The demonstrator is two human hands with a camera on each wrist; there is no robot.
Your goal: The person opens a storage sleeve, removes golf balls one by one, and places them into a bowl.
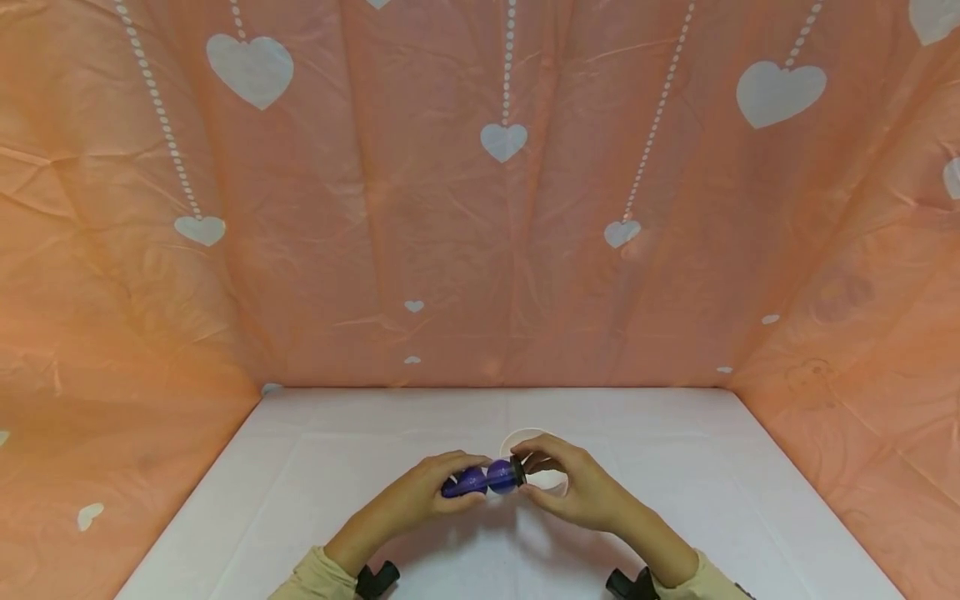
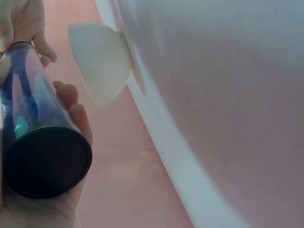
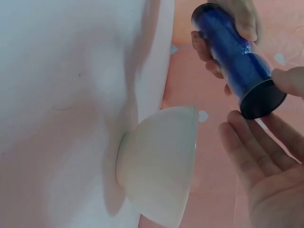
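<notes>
no text, label, brand or number can be read in any view. as signs, only plain pale hearts (image 1: 250, 70) are seen, printed in several sizes on the orange sheet (image 1: 435, 250); some of them are hung from printed dotted lines (image 1: 508, 67). no lettering can be made out on the clear tube (image 1: 480, 479), on its black end cap (image 2: 47, 161) in the left wrist view, or on the pale bowl (image 3: 159, 166).
</notes>
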